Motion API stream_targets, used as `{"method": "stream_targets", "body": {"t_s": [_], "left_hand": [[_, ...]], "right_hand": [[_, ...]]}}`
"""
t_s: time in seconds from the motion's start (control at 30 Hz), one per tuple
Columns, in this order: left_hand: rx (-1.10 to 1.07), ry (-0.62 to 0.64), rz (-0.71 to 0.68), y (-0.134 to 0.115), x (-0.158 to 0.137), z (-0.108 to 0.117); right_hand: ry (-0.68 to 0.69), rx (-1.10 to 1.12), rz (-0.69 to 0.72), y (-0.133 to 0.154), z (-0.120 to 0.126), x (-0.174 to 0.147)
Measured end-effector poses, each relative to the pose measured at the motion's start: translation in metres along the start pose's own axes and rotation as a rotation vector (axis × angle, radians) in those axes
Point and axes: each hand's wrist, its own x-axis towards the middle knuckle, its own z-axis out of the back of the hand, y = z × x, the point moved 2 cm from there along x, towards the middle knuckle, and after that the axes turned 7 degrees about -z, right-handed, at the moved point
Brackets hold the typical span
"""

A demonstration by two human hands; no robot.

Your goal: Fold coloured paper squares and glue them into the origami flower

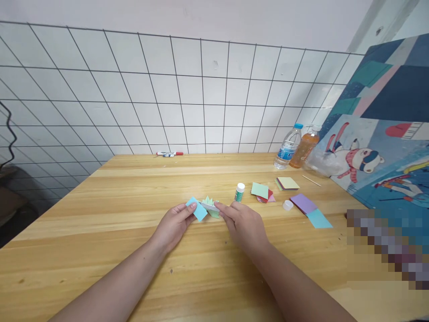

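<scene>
A square of blue paper (200, 213) is pinched between the thumb and fingers of my left hand (179, 219). My right hand (244, 223) is closed on a thin, whitish, blade-like tool (209, 207), its exact kind unclear. The tool's tip reaches the right edge of the blue paper. Just behind the tool, a pale green folded paper piece (208, 200) with pointed tips lies on the table, partly hidden by the tool and my right fingers. A glue stick (239, 192) with a white top stands upright just beyond my right hand.
Loose paper squares (259, 190), a second paper stack (287, 183), a clear cap (288, 205) and purple and blue sheets (304, 203) lie to the right. Two bottles (287, 150) stand by the tiled wall near a thin stick (311, 180). Markers (170, 154) lie at the back.
</scene>
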Motion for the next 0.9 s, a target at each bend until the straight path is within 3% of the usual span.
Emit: {"method": "stream_targets", "body": {"t_s": [0.27, 0.57, 0.9], "left_hand": [[-0.047, -0.006, -0.017, -0.0013, 0.0008, -0.001], [0.082, 0.065, -0.005, -0.0004, -0.0023, -0.0026], [0.017, 0.02, 0.001, -0.0001, -0.0009, -0.0006]], "right_hand": [[0.023, -0.002, 0.014, 0.0006, 0.0, 0.0001], [0.026, -0.016, 0.004, 0.0026, 0.0013, 0.0], [0.019, 0.012, -0.003, 0.0004, 0.0015, 0.0004]]}}
